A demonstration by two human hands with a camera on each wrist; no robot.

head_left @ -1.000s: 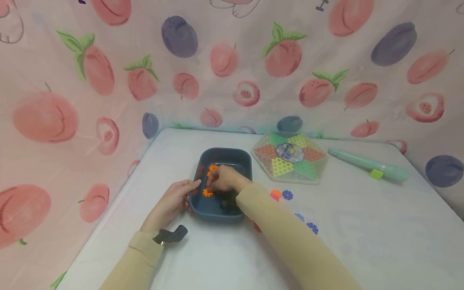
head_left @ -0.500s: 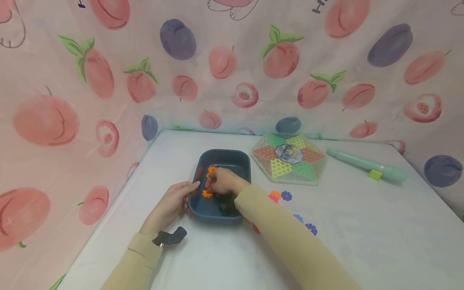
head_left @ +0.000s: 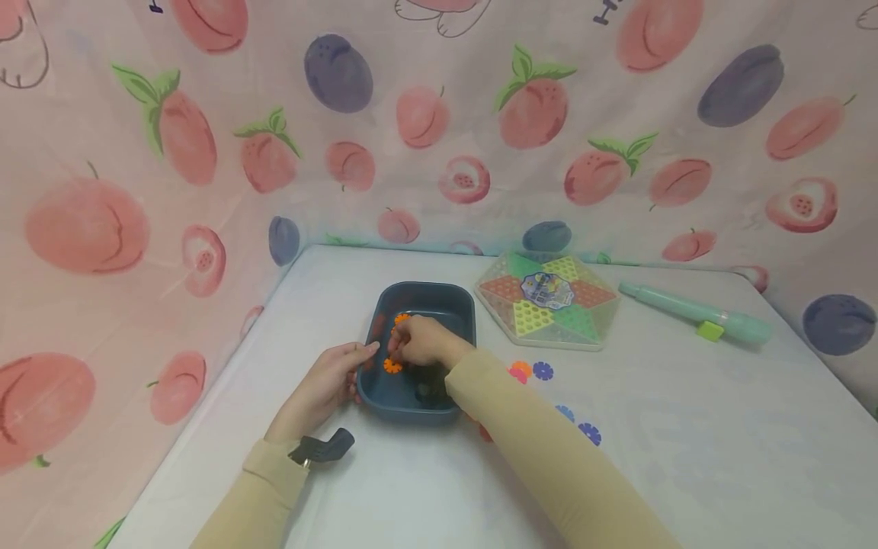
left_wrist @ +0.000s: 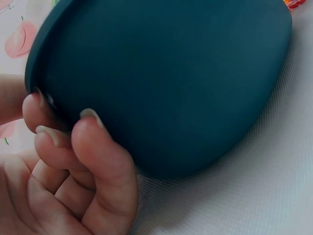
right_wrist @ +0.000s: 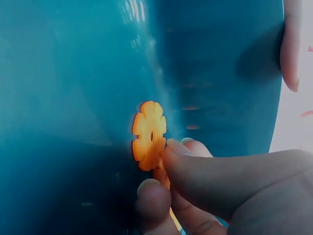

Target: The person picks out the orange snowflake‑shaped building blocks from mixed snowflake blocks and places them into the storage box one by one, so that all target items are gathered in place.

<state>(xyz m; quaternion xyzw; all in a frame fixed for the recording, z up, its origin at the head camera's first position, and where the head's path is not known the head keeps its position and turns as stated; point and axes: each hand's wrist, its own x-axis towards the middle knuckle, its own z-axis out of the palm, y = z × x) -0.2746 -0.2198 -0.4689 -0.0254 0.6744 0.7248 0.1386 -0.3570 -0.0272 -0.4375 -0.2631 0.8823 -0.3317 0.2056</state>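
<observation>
My left hand (head_left: pixel 332 374) grips the left side of a dark blue plastic box (head_left: pixel 411 416). In the left wrist view its curled fingertips (left_wrist: pixel 93 137) press against the box's outer wall (left_wrist: pixel 186 93). My right hand (head_left: pixel 425 341) reaches down into the box. An orange snowflake disc (head_left: pixel 393 367) shows by its fingertips. In the right wrist view the notched orange disc (right_wrist: pixel 149 122) stands at the thumb tip, and thumb and fingers pinch a second orange piece (right_wrist: pixel 161 175) partly hidden behind it. Another orange disc (head_left: pixel 402 319) shows beyond the hand in the box.
Several loose snowflake discs lie right of the box, including a purple disc (head_left: pixel 543 371), a blue disc (head_left: pixel 565 413) and a red piece (head_left: pixel 486 433) partly under the sleeve. Behind stand a hexagonal Chinese checkers box (head_left: pixel 549 301), a mint-green tube (head_left: pixel 693 309) and a lime-green block (head_left: pixel 709 330).
</observation>
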